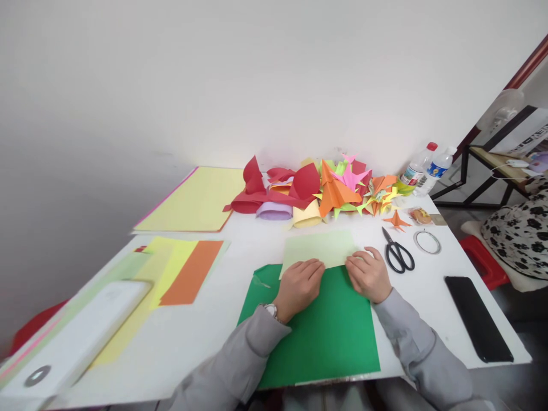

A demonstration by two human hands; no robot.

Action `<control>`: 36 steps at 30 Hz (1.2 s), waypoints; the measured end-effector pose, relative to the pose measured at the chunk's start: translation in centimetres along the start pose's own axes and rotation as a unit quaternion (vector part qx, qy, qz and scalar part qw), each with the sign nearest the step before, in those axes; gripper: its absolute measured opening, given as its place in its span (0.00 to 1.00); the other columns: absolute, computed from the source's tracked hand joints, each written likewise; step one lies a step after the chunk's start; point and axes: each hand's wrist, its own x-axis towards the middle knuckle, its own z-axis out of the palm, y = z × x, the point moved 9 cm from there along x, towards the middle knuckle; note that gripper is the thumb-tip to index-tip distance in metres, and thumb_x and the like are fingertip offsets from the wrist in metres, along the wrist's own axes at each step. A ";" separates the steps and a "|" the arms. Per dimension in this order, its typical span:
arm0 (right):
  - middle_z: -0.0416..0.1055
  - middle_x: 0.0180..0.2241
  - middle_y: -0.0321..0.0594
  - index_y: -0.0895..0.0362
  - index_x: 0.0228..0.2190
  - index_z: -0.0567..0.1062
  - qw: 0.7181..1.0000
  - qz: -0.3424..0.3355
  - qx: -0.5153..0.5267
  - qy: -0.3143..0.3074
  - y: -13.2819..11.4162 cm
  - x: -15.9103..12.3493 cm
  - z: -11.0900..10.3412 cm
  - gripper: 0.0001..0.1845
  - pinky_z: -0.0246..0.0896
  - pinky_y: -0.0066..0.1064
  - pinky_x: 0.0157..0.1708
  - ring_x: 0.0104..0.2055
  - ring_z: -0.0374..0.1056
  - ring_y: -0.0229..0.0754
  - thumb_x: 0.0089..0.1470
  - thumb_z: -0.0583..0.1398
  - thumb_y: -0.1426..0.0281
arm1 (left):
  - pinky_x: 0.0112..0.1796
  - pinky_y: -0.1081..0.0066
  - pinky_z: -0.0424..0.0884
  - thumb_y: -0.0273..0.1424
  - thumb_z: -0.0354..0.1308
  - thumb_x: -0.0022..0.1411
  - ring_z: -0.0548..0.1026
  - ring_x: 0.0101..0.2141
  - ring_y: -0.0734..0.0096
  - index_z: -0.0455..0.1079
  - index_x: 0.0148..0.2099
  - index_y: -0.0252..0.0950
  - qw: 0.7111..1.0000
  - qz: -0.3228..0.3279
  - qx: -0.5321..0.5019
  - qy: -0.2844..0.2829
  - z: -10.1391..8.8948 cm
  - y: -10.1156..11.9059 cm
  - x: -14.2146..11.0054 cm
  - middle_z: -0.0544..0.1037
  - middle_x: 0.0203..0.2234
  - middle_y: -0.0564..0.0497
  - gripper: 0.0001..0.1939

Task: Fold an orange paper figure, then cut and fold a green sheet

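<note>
A sheet of pale green paper (319,246) lies over the far part of a larger dark green sheet (327,334). At its near edge, my left hand (301,288) is closed with curled fingers on the paper, left of the middle. My right hand (369,274) pinches the same edge near the right corner, thumb and fingers together. Parts of the edge are hidden under the fingers. Black-handled scissors (398,254) lie just right of my right hand, blades pointing away from me.
Folded paper shapes (338,191) are heaped along the wall. Two bottles (422,171), a wire coil (427,242) and a black phone (478,319) are at right. Coloured sheets (192,274) and a white device (85,337) occupy the left. A person's patterned clothing (518,228) shows at far right.
</note>
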 end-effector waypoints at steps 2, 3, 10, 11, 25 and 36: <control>0.79 0.33 0.39 0.58 0.35 0.75 1.000 0.009 -0.010 0.002 0.7 -0.2 -0.1 0.07 0.56 0.43 0.48 0.38 0.70 0.43 0.55 0.58 0.78 | 0.32 0.66 0.73 0.20 0.53 0.61 0.79 0.36 0.65 0.73 0.40 0.35 1.000 -0.006 0.006 0.004 -0.1 -0.3 -0.1 0.82 0.33 0.47 0.10; 0.79 0.34 0.39 0.58 0.35 0.75 1.000 0.012 -0.016 0.002 1.1 -0.3 -0.2 0.07 0.56 0.43 0.48 0.38 0.70 0.43 0.54 0.58 0.78 | 0.32 0.66 0.73 0.20 0.53 0.61 0.79 0.36 0.65 0.73 0.40 0.35 1.000 -0.007 0.009 0.004 -0.1 -0.4 -0.1 0.82 0.33 0.47 0.10; 0.80 0.34 0.39 0.56 0.36 0.76 0.998 0.040 -0.049 -0.012 3.4 -1.1 -0.2 0.09 0.56 0.41 0.46 0.37 0.69 0.43 0.54 0.58 0.79 | 0.32 0.66 0.74 0.20 0.53 0.61 0.79 0.36 0.64 0.74 0.40 0.36 1.000 -0.010 0.023 0.002 -0.3 -1.0 -0.1 0.82 0.33 0.47 0.10; 0.80 0.34 0.39 0.56 0.35 0.76 0.998 0.043 -0.054 -0.011 3.7 -1.1 -0.3 0.09 0.56 0.40 0.45 0.37 0.69 0.42 0.54 0.58 0.79 | 0.33 0.66 0.74 0.20 0.53 0.61 0.79 0.35 0.64 0.74 0.40 0.36 1.000 -0.008 0.024 0.002 -0.4 -1.1 -0.1 0.82 0.33 0.47 0.10; 0.79 0.38 0.43 0.57 0.40 0.76 0.999 -0.023 0.041 -0.027 -0.7 -0.1 1.1 0.08 0.57 0.41 0.49 0.43 0.70 0.43 0.59 0.58 0.75 | 0.33 0.66 0.73 0.20 0.51 0.62 0.79 0.36 0.65 0.72 0.40 0.34 1.000 0.016 -0.001 -0.015 0.4 0.2 -0.2 0.81 0.33 0.47 0.10; 0.78 0.34 0.42 0.59 0.36 0.76 0.997 -0.056 0.058 -0.013 -2.0 -0.1 1.6 0.11 0.59 0.41 0.48 0.40 0.69 0.41 0.59 0.54 0.79 | 0.36 0.65 0.74 0.20 0.52 0.63 0.79 0.38 0.63 0.73 0.41 0.33 0.998 0.047 -0.032 -0.023 0.8 1.7 0.3 0.82 0.35 0.46 0.10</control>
